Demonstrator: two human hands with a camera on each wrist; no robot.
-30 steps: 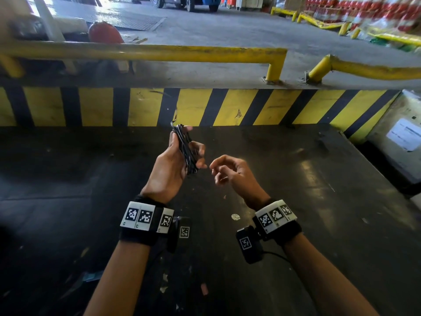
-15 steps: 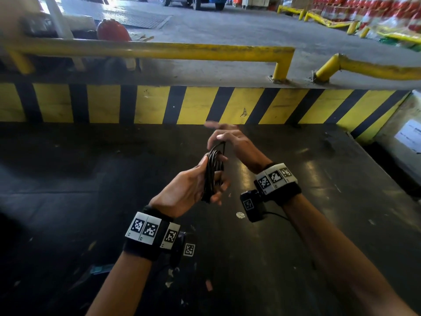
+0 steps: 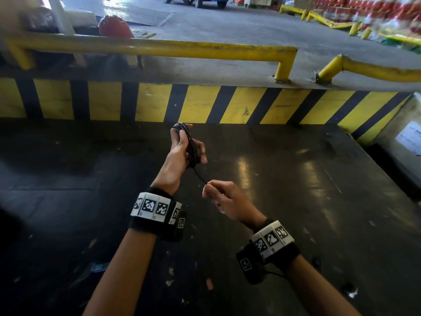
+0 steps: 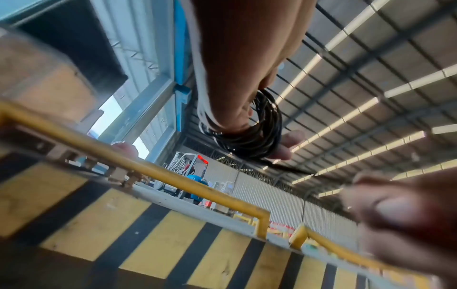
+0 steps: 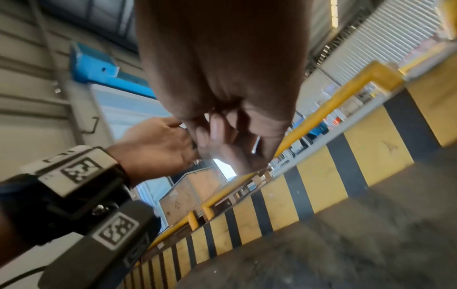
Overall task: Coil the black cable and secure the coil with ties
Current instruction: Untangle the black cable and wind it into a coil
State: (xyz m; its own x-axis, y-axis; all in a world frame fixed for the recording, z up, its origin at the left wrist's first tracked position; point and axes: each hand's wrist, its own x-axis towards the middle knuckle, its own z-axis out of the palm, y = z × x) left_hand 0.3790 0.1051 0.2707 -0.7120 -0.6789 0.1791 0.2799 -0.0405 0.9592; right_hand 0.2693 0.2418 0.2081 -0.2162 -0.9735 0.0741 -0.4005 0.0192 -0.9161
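Since half a second ago your right hand [image 3: 227, 200] has dropped from the top of the coil to a spot near you, below and right of it, and your left hand [image 3: 182, 151] has lifted the coil up.

Behind your hands stands the yellow and black striped wall [image 3: 205, 103], with the dark floor [image 3: 296, 201] under them.

Your left fingers [image 4: 284, 150] are curled round the black cable [image 3: 190, 147], which stands on edge as a small round coil. One loose end [image 3: 200, 177] runs down to your right fingers, which pinch it tight.

I think you are winding the last bit. Next, wrap that end on, then find a tie; none shows yet.
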